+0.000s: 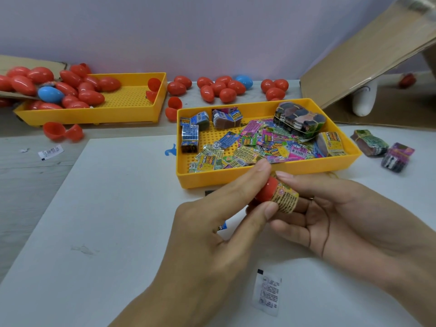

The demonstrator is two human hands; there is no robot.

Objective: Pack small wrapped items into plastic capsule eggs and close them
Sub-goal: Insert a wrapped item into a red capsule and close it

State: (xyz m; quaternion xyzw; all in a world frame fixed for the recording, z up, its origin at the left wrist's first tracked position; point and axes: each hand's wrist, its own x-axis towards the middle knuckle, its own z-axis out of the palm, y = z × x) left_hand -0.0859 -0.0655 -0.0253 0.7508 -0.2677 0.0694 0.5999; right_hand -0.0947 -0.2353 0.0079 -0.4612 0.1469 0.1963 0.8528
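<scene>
1. Currently, the left hand (212, 223) is pinching a red capsule half (266, 188) between forefinger and thumb, its grip clamped on the shell so the open mouth faces the other hand.
2. The right hand (342, 215) is cradling a yellow wrapped packet (284, 197) with curled fingers, its grip closed around the wrapper; the packet is sitting partly inside the shell, apparently being pushed in.
3. Both hands are working just in front of the near yellow tray (236, 179), which is holding loose colourful packets (259, 147) and banded bundles, presumably kept close for quick reach.
4. Closed red eggs (221, 89) are lying along the back of the desk (94, 208), and more are piling in the far yellow tray (132, 112).
5. Open red halves (62, 132) are lying by that tray; the matching half is probably coming from there.
6. A small white sachet (267, 295) is lying on the desk near the wrists.
</scene>
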